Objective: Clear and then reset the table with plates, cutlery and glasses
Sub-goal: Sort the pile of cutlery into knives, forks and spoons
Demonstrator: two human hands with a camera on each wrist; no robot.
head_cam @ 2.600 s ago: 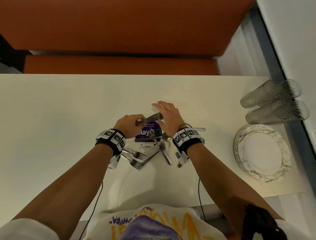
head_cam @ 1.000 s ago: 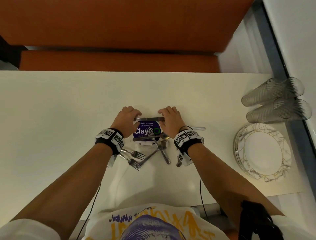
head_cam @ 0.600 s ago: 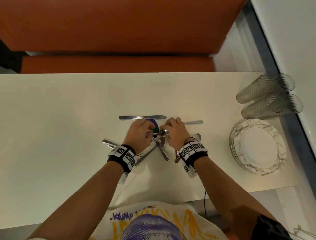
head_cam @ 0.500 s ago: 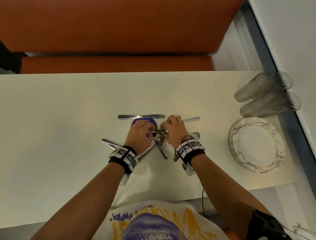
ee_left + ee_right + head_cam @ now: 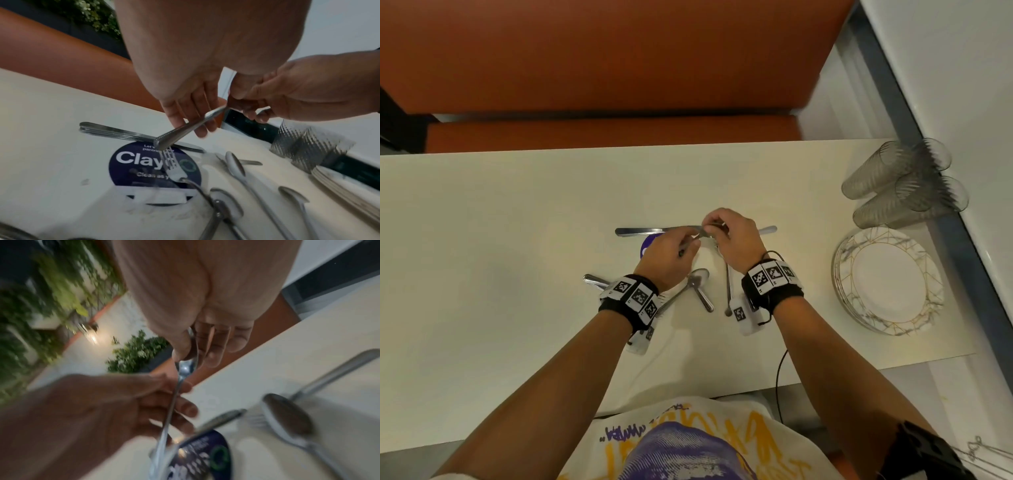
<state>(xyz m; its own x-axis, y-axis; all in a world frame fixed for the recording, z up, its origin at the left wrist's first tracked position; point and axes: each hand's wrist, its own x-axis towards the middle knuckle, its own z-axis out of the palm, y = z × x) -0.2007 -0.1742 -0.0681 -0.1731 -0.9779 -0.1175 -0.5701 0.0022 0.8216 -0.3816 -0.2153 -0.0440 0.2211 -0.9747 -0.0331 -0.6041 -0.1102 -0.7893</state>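
Spoon lifted between both hands above the cutlery

Plates [image 5: 887, 281] sit stacked at the tabletop's [image 5: 482, 222] right edge, with ribbed glasses [image 5: 904, 185] lying on their sides behind them. Knives [image 5: 650, 231] lie in a line beyond a round purple sticker [image 5: 144, 164]; loose spoons [image 5: 698, 284] and forks [image 5: 172, 165] lie scattered below the wrists. Both hands hold one spoon [image 5: 191, 128] raised above the sticker: the right hand [image 5: 736, 240] pinches its bowl end, and the left hand [image 5: 667, 260] curls its fingers round the handle.
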